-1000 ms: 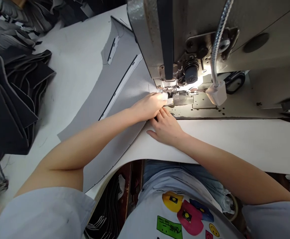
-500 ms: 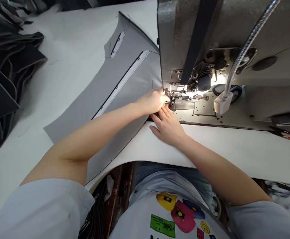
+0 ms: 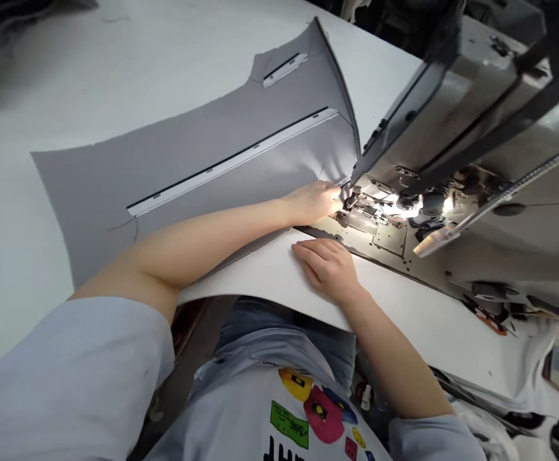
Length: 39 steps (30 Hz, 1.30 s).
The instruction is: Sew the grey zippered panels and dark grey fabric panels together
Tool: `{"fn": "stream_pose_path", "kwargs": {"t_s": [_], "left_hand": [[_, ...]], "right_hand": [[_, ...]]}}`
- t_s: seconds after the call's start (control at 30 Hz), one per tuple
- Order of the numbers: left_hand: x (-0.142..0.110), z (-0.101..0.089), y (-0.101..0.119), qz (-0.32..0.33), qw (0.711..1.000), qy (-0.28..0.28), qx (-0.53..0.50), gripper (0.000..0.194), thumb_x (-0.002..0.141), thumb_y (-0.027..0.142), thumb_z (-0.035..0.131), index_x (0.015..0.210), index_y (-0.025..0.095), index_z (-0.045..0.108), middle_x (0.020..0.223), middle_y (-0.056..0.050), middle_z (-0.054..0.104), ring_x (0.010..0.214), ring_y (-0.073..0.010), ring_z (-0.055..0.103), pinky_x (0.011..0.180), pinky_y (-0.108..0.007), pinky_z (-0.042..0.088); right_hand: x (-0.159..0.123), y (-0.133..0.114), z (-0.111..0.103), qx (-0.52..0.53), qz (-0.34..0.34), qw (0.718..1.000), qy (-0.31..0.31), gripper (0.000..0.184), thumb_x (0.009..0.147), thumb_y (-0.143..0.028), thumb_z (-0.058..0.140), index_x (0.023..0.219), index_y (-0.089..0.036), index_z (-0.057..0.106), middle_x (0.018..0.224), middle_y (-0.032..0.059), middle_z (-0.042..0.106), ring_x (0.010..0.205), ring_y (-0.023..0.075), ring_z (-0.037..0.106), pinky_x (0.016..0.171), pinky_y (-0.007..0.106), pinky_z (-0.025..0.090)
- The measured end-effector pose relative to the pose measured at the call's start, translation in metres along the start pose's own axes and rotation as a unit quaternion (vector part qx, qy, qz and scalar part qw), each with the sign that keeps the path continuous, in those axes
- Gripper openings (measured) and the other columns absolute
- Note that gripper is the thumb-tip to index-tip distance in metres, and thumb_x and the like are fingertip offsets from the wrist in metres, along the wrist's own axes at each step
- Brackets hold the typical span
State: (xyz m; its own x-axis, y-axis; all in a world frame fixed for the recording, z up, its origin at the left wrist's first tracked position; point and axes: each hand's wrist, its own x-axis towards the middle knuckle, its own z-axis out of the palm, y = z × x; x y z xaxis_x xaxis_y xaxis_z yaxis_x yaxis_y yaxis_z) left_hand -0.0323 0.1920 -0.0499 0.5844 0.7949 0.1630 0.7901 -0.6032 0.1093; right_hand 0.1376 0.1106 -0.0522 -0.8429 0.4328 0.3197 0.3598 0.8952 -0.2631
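A large grey fabric panel (image 3: 202,134) with white strips (image 3: 241,160) sewn onto it lies spread to the left of the sewing machine (image 3: 452,96). My left hand (image 3: 314,202) is closed on the panel's edge, right beside the lit presser foot (image 3: 353,198); the fingertips are partly hidden. Around that hand the cloth is puckered. My right hand (image 3: 330,266) rests on the white table just in front of the machine's metal bed (image 3: 389,240), away from the panel. Its fingers are curled together and nothing shows in them.
A lamp on a flexible neck (image 3: 437,240) hangs over the machine bed. Orange-handled scissors (image 3: 490,320) lie at the right. Dark cloth pieces (image 3: 15,25) are at the upper left of the white table (image 3: 10,211), whose curved front edge runs before my body.
My right hand has drawn back from the cloth by the needle to the table and curled its fingers. My left hand stays by the presser foot. The view has turned, and the panel appears rotated.
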Motion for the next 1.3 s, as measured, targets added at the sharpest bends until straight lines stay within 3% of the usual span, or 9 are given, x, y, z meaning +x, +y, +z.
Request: {"fn": "stream_pose_path", "kwargs": {"t_s": [0.23, 0.43, 0.67, 0.77, 0.87, 0.97, 1.03, 1.17, 1.3], "left_hand": [[-0.005, 0.004, -0.002, -0.039, 0.994, 0.094, -0.043, 0.036, 0.090, 0.006, 0.042, 0.093, 0.017, 0.075, 0.096, -0.013, 0.067, 0.096, -0.0250, 0.058, 0.083, -0.038, 0.040], [-0.010, -0.004, 0.000, -0.048, 0.995, 0.086, -0.027, 0.038, 0.093, 0.007, 0.037, 0.110, 0.012, 0.071, 0.104, -0.018, 0.067, 0.104, -0.0293, 0.059, 0.084, -0.040, 0.039], [-0.006, -0.016, 0.011, -0.159, 0.987, 0.030, 0.018, 0.049, 0.087, 0.004, 0.044, 0.135, 0.011, 0.056, 0.111, -0.022, 0.066, 0.105, -0.0351, 0.063, 0.082, -0.042, 0.044], [-0.029, -0.030, 0.004, -0.201, 0.978, -0.005, 0.045, 0.045, 0.092, 0.006, 0.038, 0.134, 0.011, 0.055, 0.110, -0.023, 0.064, 0.098, -0.0342, 0.066, 0.077, -0.040, 0.046], [-0.078, -0.043, 0.002, -0.238, 0.967, -0.047, 0.076, 0.048, 0.094, 0.006, 0.033, 0.138, 0.013, 0.049, 0.108, -0.021, 0.062, 0.085, -0.0293, 0.070, 0.068, -0.034, 0.046], [-0.135, -0.053, 0.025, -0.244, 0.958, -0.111, 0.105, 0.050, 0.094, 0.008, 0.032, 0.143, 0.016, 0.043, 0.107, -0.018, 0.061, 0.079, -0.0268, 0.070, 0.064, -0.033, 0.048], [-0.164, -0.062, 0.046, -0.225, 0.958, -0.153, 0.089, 0.049, 0.096, 0.014, 0.036, 0.144, 0.018, 0.043, 0.107, -0.016, 0.062, 0.077, -0.0257, 0.069, 0.063, -0.033, 0.049], [-0.187, -0.082, 0.064, -0.172, 0.967, -0.173, -0.074, 0.039, 0.096, 0.034, 0.050, 0.132, 0.019, 0.056, 0.104, -0.010, 0.065, 0.079, -0.0219, 0.068, 0.066, -0.030, 0.049], [-0.170, -0.087, 0.045, -0.209, 0.967, -0.055, -0.134, 0.028, 0.099, 0.037, 0.049, 0.104, 0.019, 0.070, 0.099, -0.006, 0.066, 0.088, -0.0194, 0.065, 0.072, -0.028, 0.046]], "right_hand": [[-0.002, 0.003, -0.006, 0.036, -0.032, 0.999, -0.023, 0.034, 0.096, -0.014, 0.044, 0.116, -0.021, 0.071, 0.115, 0.0079, 0.075, 0.114, 0.0206, 0.066, 0.097, 0.039, 0.054], [-0.002, -0.003, -0.002, 0.012, -0.055, 0.998, 0.011, 0.032, 0.094, -0.011, 0.049, 0.115, -0.019, 0.071, 0.114, 0.0092, 0.075, 0.111, 0.0203, 0.067, 0.095, 0.038, 0.056], [-0.002, -0.003, 0.001, 0.023, -0.026, 0.999, 0.006, 0.034, 0.094, -0.011, 0.047, 0.117, -0.020, 0.071, 0.114, 0.0091, 0.075, 0.110, 0.0205, 0.068, 0.095, 0.040, 0.056], [-0.006, -0.005, 0.001, 0.032, -0.018, 0.999, 0.008, 0.033, 0.095, -0.013, 0.047, 0.115, -0.021, 0.072, 0.114, 0.0092, 0.075, 0.109, 0.0203, 0.069, 0.095, 0.040, 0.057], [-0.003, -0.004, 0.004, 0.076, 0.015, 0.996, 0.047, 0.033, 0.097, -0.017, 0.045, 0.113, -0.023, 0.073, 0.113, 0.0101, 0.075, 0.107, 0.0201, 0.069, 0.095, 0.040, 0.057], [0.019, 0.002, 0.012, 0.160, 0.134, 0.964, 0.162, 0.036, 0.098, -0.028, 0.044, 0.123, -0.022, 0.068, 0.121, 0.0133, 0.071, 0.108, 0.0226, 0.069, 0.089, 0.040, 0.059], [0.039, 0.006, 0.016, 0.223, 0.213, 0.932, 0.191, 0.044, 0.093, -0.037, 0.052, 0.133, -0.021, 0.062, 0.128, 0.0155, 0.067, 0.104, 0.0238, 0.070, 0.081, 0.038, 0.061], [0.060, 0.007, 0.015, 0.262, 0.240, 0.931, 0.084, 0.045, 0.083, -0.040, 0.066, 0.122, -0.020, 0.069, 0.107, 0.0087, 0.074, 0.081, 0.0199, 0.071, 0.080, 0.038, 0.060], [0.042, -0.004, 0.011, 0.299, 0.234, 0.925, 0.023, 0.042, 0.090, -0.037, 0.056, 0.126, -0.019, 0.067, 0.088, 0.0036, 0.074, 0.074, 0.0183, 0.070, 0.081, 0.039, 0.059]]}}
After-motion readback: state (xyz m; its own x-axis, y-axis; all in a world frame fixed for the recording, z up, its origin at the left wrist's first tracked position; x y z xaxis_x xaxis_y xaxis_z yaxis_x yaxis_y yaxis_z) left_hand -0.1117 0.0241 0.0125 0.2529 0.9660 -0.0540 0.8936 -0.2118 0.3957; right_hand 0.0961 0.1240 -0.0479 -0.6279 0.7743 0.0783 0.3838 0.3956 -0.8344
